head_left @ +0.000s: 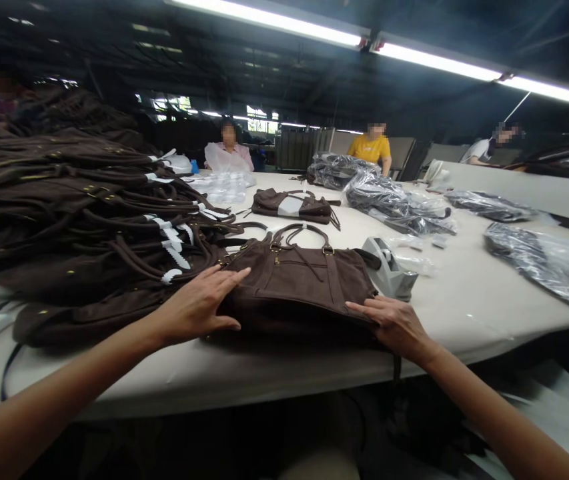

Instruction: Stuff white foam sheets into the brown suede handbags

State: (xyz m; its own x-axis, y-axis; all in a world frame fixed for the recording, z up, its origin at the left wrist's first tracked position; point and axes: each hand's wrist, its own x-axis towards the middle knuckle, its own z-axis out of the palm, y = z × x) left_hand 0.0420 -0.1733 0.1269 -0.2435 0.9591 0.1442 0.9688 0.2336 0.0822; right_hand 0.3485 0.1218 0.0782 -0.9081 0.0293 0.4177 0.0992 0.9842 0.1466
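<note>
A dark brown handbag (297, 277) lies on the table's near edge, its two handles pointing away from me and its bottom side towards me. My left hand (197, 303) is at the bag's left end, fingers stretched and thumb apart. At the lower right corner, my right hand (397, 327) has its fingers curled on the bag's edge, the index finger lying along the seam. Small brass-coloured fittings join the handles to the bag. Just beyond its right end stands a grey tape dispenser (389, 270).
A tall pile of brown handbags (64, 200) with white-wrapped handles rises at left. Another brown bag (291, 205) lies farther back on the pale table (459, 287). Plastic-wrapped bags (389, 200) lie at right. Several people, one in a yellow shirt (370, 148), are beyond.
</note>
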